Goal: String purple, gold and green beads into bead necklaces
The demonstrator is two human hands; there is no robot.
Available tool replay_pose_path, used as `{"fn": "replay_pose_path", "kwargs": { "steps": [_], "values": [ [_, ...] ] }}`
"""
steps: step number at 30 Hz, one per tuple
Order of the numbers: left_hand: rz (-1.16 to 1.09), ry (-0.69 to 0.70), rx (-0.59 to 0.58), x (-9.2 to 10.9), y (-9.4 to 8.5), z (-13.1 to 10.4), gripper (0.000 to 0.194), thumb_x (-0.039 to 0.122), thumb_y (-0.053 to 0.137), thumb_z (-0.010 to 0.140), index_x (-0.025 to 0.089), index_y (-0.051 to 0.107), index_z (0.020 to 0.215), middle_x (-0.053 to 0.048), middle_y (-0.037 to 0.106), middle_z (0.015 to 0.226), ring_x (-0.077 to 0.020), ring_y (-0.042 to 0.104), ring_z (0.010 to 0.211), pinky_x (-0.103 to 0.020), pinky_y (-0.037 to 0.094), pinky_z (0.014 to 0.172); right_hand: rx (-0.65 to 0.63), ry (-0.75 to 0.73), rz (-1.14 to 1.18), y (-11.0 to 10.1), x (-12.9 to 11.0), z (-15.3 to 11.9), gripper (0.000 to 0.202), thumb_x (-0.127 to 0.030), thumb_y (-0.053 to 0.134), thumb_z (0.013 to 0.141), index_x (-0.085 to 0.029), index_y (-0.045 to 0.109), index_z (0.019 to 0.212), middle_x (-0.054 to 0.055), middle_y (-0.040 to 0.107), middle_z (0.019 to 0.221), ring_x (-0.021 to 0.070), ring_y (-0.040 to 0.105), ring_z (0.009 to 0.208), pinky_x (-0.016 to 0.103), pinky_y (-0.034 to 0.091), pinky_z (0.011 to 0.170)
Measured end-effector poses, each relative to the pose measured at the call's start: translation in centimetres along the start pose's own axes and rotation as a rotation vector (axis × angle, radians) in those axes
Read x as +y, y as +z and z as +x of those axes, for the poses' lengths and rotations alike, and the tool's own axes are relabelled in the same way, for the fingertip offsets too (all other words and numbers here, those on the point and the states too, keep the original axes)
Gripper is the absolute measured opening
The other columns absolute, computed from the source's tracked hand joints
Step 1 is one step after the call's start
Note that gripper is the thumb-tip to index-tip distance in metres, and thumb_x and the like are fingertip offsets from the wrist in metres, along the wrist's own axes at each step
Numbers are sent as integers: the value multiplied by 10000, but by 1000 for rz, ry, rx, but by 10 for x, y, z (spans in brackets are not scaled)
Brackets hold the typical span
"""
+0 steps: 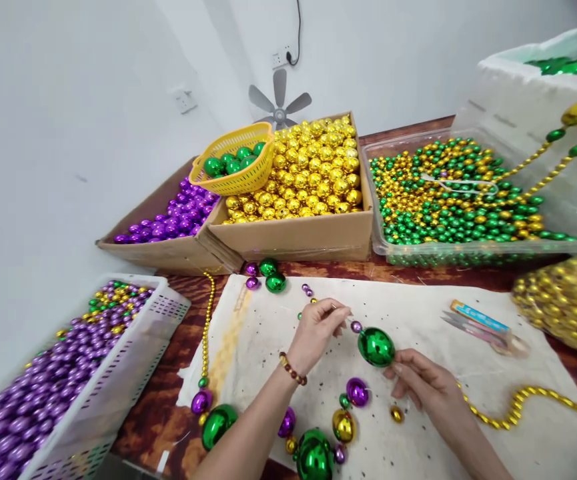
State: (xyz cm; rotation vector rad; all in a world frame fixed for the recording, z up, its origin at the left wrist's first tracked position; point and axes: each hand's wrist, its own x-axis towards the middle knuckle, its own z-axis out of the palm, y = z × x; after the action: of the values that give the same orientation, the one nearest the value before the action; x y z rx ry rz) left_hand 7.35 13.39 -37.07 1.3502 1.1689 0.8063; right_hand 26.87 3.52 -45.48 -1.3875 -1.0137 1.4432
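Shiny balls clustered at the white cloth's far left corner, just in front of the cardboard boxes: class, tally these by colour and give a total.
Green balls: 2
Purple balls: 2
Total: 4

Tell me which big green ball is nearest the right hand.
The big green ball between the left hand and right hand, close against its fingers; the others, like those in the yellow basket, lie farther away.
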Motion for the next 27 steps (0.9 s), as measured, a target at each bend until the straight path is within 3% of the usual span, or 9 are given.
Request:
{"fn": "replay_pose_path", "kwargs": {
  "steps": [3,7,11,15,18,22,24,27],
  "values": [
    [49,7,-3,4,5,-6,296,415,581,860,150,659,752,-15,593,627,-107,515,546,-230,416,549,30,-46,-295,-17,-2,0,293,-497,583,847,-233,667,943,35,701,785,193,662,602,276,502,582],
    [145,111,3,27,11,-15,283,394,552,886,177,671,749,-26,607,678,-125,550,608,-241,426,594,145,-234,-528,-22,-26,-2,295,-488,560,863,-281,643,1057,61,667,1099,190,674,623,285,531,575],
    [204,195,-25,49,16,-23,272,374,545,896,188,690,762,-34,624,709,-135,571,647,-245,432,619,2,-461,-602,-4,-46,2,285,-381,500,929,-304,594,1187,62,643,1184,208,684,818,277,560,681],
    [250,246,-91,61,9,-20,249,366,548,898,191,710,827,-35,647,715,-138,583,632,-256,439,624,-62,-549,-700,-1,-37,13,243,-294,454,945,-311,636,1107,23,699,1073,197,698,828,262,567,662],
    [378,394,42,78,-22,0,213,341,549,901,205,703,955,-51,692,861,-164,615,764,-278,455,722,-16,-554,-646,-9,-25,15,231,-297,495,922,-305,623,1115,20,721,1031,185,699,710,251,565,600],
    [745,561,473,111,-91,59,241,323,500,918,183,668,1019,-86,675,1025,-206,595,960,-325,435,873,9,-410,-460,-18,-23,9,233,-365,455,946,-294,576,1133,10,714,822,140,604,479,224,539,520],
    [973,451,631,122,-123,91,266,311,498,909,160,639,1076,-111,665,1066,-229,582,1009,-353,421,918,-16,-343,-397,-19,-27,6,233,-396,430,956,-289,569,1109,3,690,786,126,573,446,215,534,529],
    [1139,248,715,129,-151,130,312,395,522,884,150,642,1036,-142,670,1066,-275,584,1016,-400,427,905,-32,-279,-332,-17,-30,3,259,-454,426,950,-275,562,1078,3,675,815,110,544,416,209,521,520]
  ]
}}
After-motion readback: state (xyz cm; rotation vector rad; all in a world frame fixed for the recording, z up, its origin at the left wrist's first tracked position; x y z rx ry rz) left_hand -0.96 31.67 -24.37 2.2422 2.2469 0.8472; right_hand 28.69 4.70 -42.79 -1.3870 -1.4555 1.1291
